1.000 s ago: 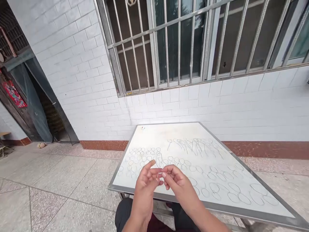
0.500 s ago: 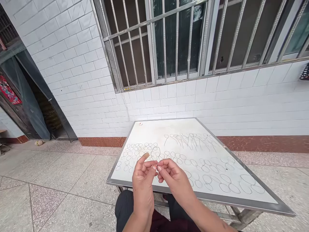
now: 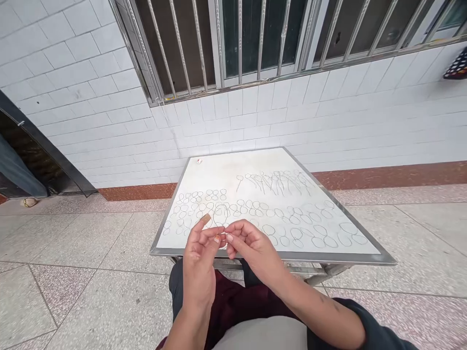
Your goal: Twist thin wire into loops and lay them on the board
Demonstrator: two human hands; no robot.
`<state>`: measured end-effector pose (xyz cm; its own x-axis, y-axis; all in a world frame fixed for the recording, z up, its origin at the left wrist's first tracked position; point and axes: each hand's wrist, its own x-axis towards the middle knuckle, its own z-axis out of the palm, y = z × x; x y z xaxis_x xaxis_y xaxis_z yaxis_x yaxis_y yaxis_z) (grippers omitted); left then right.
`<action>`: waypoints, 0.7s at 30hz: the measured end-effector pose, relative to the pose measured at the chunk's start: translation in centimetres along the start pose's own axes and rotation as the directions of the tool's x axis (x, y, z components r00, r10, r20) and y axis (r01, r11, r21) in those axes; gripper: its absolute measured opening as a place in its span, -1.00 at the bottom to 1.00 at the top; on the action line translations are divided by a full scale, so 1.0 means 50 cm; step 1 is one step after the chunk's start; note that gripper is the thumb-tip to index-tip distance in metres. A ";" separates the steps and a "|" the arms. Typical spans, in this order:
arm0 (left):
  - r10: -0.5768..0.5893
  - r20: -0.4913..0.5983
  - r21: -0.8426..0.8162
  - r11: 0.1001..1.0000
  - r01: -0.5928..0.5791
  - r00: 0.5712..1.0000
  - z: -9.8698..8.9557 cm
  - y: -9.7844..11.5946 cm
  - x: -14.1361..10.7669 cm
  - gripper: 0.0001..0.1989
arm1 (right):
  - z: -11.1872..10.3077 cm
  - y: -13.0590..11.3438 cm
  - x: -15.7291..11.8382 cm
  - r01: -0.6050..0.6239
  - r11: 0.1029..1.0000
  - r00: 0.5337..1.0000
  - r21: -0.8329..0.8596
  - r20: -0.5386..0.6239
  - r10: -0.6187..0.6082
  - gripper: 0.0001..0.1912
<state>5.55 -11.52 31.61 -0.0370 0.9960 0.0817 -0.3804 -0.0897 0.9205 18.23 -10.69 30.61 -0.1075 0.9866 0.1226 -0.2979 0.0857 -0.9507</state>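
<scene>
My left hand (image 3: 200, 253) and my right hand (image 3: 251, 248) meet at the fingertips over the near edge of a white table (image 3: 219, 170). Both are closed in a pinch on a thin dark wire (image 3: 227, 211), whose bent loop rises just above the fingers. One left finger stands out from the others, with a tan covering on its tip. The exact spot where the wire is gripped is hidden by the fingertips. Around my hands lie several wire pieces shaped into joined loops (image 3: 292, 214). Farther back is a row of single loops with long stems (image 3: 275, 182).
A small white-and-red item (image 3: 199, 161) rests at the table's far left corner. Behind the table stands a white tiled wall (image 3: 226, 131) with a barred window (image 3: 237, 43). A dark doorway (image 3: 32, 150) is at the left, and speckled floor tiles (image 3: 95, 291) surround the table.
My view has tilted downward, so the table and hands sit higher and more of my lap shows. Both hands keep pinching the wire at nearly the same place over the table.
</scene>
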 end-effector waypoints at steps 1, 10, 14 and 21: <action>-0.010 -0.009 0.001 1.000 0.010 1.000 -0.003 -0.001 0.000 -0.51 | 0.001 0.001 0.001 -0.005 1.000 1.000 0.008 0.005 0.005 -0.74; -0.024 -0.042 0.024 0.999 0.025 0.999 -0.012 -0.014 0.006 -0.54 | -0.006 0.020 0.008 -0.073 0.996 0.996 0.049 0.058 0.070 -0.76; 0.016 -0.107 0.032 0.999 -0.012 0.994 -0.014 -0.018 0.009 -0.55 | -0.002 0.023 0.008 -0.100 0.994 0.991 0.036 0.095 0.096 -0.77; 0.020 -0.116 0.074 0.997 -0.012 0.993 -0.026 -0.023 0.012 -0.54 | -0.007 0.037 0.010 -0.097 0.995 0.982 -0.027 0.161 0.100 -0.79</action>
<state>4.78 -10.80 30.11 -0.1515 0.9869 0.0556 -0.3105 -0.1010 0.9452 17.95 -9.97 28.83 -0.2879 0.9550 0.0708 -0.2605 -0.0069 -0.9654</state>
